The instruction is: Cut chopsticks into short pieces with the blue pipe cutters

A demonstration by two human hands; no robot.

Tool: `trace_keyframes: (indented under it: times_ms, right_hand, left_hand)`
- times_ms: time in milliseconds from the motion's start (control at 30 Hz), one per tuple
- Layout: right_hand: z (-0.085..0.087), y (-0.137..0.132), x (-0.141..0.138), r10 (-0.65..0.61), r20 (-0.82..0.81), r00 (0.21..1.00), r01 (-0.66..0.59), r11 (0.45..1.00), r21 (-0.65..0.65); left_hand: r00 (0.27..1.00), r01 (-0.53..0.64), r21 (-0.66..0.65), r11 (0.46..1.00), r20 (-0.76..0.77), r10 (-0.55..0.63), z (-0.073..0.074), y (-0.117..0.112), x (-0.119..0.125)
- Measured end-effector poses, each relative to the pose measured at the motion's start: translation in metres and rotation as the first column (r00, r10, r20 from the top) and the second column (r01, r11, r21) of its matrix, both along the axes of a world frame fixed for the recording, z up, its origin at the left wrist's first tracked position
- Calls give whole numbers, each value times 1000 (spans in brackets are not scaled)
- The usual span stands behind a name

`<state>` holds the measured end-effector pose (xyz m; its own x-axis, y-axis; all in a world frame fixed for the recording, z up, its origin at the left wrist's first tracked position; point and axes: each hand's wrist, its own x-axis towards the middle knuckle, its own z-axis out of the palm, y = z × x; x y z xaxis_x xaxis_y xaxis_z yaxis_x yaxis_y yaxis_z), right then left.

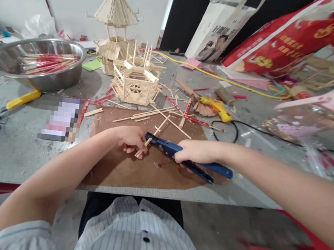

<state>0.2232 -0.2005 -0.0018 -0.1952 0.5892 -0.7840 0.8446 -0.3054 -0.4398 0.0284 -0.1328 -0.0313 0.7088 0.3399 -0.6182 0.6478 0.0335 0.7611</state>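
My right hand is wrapped round the handles of a blue hand cutter, whose jaws point left. Between those jaws lie thin wooden sticks, pinched at their near ends by the fingers of my left hand. A longer stick slants up and away just beyond the jaws. Both hands are above a brown sheet on the table. Behind them stands a hexagonal stick frame with upright posts, and past it a stick pavilion with a pointed roof.
A steel bowl of wrapped red-and-white sticks stands at the left, near a phone and a yellow-handled tool. Loose sticks and a yellow glue gun lie beyond the hands. Bags stand at the back right.
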Motion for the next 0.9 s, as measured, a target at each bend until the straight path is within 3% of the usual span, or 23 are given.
trace_keyframes:
  times_ms: [300, 900]
  right_hand:
    - [-1, 0, -5, -44, -4, 999, 44, 999, -13]
    - [-6, 0, -2, 63, 108, 992, -72, 994, 77]
  left_hand:
    - [999, 5, 35, 999, -38, -4, -2, 1, 2]
    - [997, -1, 54, 999, -72, 5, -4, 1, 4]
